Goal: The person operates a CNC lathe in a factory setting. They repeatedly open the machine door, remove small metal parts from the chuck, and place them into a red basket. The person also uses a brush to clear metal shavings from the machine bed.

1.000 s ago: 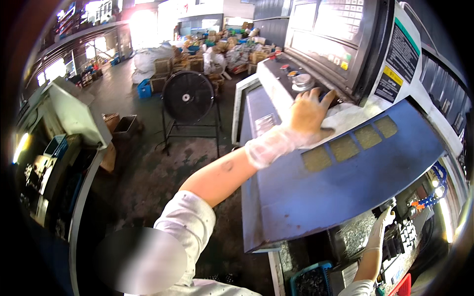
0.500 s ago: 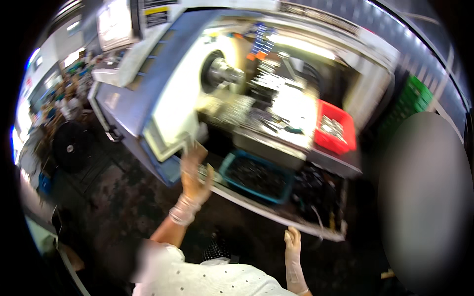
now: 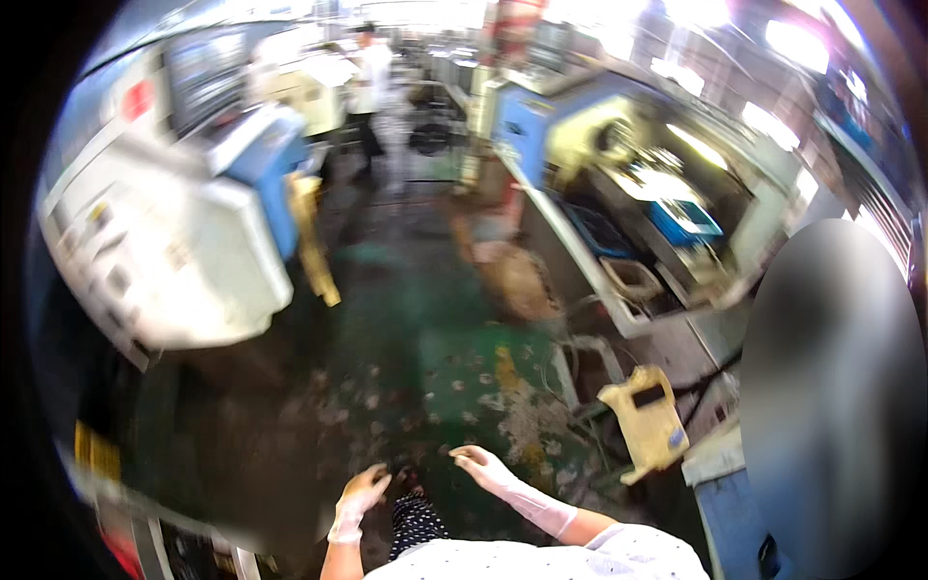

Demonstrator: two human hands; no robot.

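Both my hands hang low over the floor in front of my body, touching nothing. My left hand [image 3: 362, 491], in a pale thin glove, is loosely curled with the fingers a little apart and nothing seen in it. My right hand [image 3: 483, 471] is gloved the same way; its fingers stretch out to the left, and I see nothing held. Between them, patterned dark trousers [image 3: 418, 520] show below my white dotted top. The stained green floor [image 3: 406, 329] runs ahead of me.
At the right stands an open machine with a blue bin [image 3: 684, 222] inside. Nearer is a yellowish plastic panel [image 3: 646, 420]. A white machine housing [image 3: 174, 251] lines the left. Further off, a person in white [image 3: 369, 82] stands in the aisle. Blur softens much of this.
My view has turned from the close machine with the red bin to an aisle between machines. My left hand has come away from that machine's edge; both hands are now low before me.
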